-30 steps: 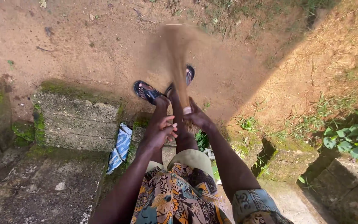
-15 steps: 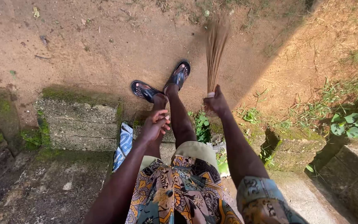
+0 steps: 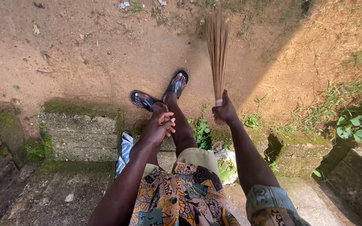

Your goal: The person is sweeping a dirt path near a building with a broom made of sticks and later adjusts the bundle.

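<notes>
Broom [image 3: 217,50] is pointing away from the person over bare dirt [image 3: 105,54], its bound end sitting in the right hand [image 3: 225,112].
Right hand is gripping it in a closed fist, thumb up; left hand [image 3: 159,125] is hanging well apart to the left, fingers loosely curled, holding nothing, above the sandals [image 3: 161,94].

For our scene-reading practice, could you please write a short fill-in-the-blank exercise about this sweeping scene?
1. The right hand grips a bundled ____ by its bound end.
2. The left hand holds ____.
3. The flip-flops stand on bare ____.
4. A blue-and-white cloth lies beside a mossy concrete ____.

Missing words: broom; nothing; dirt; block
</notes>
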